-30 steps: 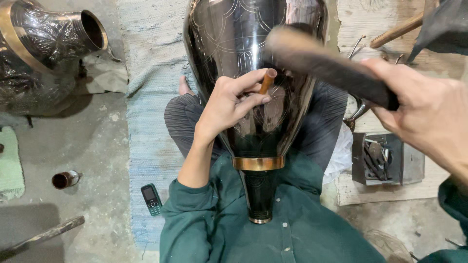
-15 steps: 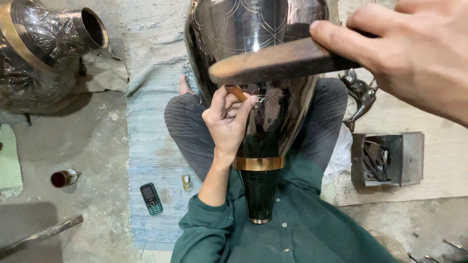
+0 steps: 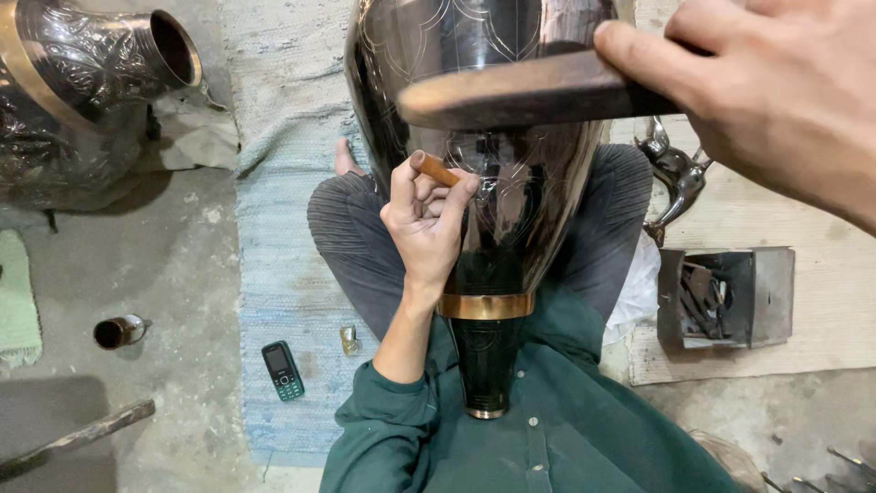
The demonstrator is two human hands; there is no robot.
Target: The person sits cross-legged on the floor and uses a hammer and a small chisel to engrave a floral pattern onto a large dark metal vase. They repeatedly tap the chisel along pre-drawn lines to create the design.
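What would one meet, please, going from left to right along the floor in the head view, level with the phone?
Small dark cup → mobile phone → small brass piece → left hand's forearm → dark vase → metal box of tools.

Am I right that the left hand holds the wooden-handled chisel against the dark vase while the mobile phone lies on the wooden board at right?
Not quite: in the head view the mobile phone lies on the blue mat, left of the vase. The left hand does hold the chisel against it.

My left hand is curled in a loose fist, wrist bent, forearm bare below a pushed-up green sleeve. My right hand is raised close to my face, fingers clamped tight.
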